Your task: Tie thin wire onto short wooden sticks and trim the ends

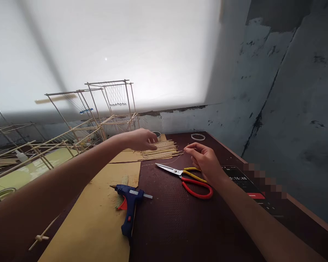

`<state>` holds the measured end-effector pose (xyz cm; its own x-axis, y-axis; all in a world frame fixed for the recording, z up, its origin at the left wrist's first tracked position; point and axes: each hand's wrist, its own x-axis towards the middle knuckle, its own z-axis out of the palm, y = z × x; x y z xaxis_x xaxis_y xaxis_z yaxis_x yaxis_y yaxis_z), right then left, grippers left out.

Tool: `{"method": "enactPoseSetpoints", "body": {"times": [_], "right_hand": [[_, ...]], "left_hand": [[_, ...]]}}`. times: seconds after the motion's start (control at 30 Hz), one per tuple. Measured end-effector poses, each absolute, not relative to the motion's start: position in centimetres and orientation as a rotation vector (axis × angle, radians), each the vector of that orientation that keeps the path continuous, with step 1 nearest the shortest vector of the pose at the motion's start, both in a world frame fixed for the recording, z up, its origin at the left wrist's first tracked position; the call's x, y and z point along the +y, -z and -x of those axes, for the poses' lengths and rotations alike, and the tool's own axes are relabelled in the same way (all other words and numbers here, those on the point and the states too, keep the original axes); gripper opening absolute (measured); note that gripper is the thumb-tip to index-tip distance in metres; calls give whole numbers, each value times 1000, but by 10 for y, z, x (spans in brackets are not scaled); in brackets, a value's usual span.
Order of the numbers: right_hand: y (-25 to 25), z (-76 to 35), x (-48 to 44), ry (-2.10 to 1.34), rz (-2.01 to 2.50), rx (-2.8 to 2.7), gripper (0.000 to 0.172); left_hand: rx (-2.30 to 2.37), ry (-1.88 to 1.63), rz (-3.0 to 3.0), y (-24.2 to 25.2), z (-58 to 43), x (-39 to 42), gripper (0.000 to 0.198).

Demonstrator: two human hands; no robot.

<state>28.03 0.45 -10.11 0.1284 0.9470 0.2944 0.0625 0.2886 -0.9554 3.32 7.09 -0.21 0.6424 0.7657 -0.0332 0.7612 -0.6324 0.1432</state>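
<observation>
My left hand (143,139) reaches over a bundle of thin bamboo sticks (164,150), its fingers stretched out and holding nothing. Thumb and forefinger of my right hand (203,158) are pinched together on a thin pale thread (175,160), which curves leftward across the dark tabletop. Below that hand lie scissors (177,171) with red and yellow handles, blades partly apart and pointing left. A blue glue gun (131,198) rests on its side on the brown cardboard (98,211), a glue stick showing at its rear.
Stick frames (98,125) with hanging beads stand at the left and back. A white ring (198,137) lies near the far right corner. A phone (243,185) with a running timer is beside my right forearm. A small stick piece (39,238) lies lower left.
</observation>
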Motion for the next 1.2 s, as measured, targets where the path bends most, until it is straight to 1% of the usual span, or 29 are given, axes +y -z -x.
{"method": "enactPoseSetpoints", "body": {"times": [0.13,0.17,0.23,0.27,0.3,0.43,0.57,0.67,0.77,0.9,1.03,1.1,1.2], "right_hand": [[98,-275,-5,-1077,859,-1309,27],[98,-275,-6,-1110,807,-1308,26],[98,-275,-7,-1126,774,-1308,25],[98,-275,-7,-1120,786,-1309,25],[98,-276,-7,-1113,807,-1307,26],[95,-278,-5,-1014,940,-1293,33],[92,-281,-3,-894,1106,-1353,26],[95,-283,1,-838,1214,-1422,25],[102,-282,7,-728,1385,-1538,23],[111,-279,10,-571,1684,-1699,20],[111,-282,7,-478,1945,-1818,13],[107,-287,4,-489,2037,-1898,15],[100,-292,-2,-517,2099,-2032,26]], "left_hand": [[1065,-424,-2608,22,-50,21,56],[1030,-535,-2561,30,-57,14,53],[898,-669,-2397,45,-70,7,40],[839,-692,-2286,51,-76,6,34],[794,-709,-2183,56,-81,7,33],[782,-860,-1837,56,-82,6,37],[861,-938,-1494,48,-60,-13,33],[883,-993,-1327,51,-42,-29,32],[979,-1089,-1367,64,-29,-36,34],[1246,-1227,-1683,85,-21,-33,36],[1472,-1188,-1961,95,-21,-33,34],[1487,-1152,-2043,98,-24,-34,32],[1446,-1130,-2098,102,-27,-35,30]]}}
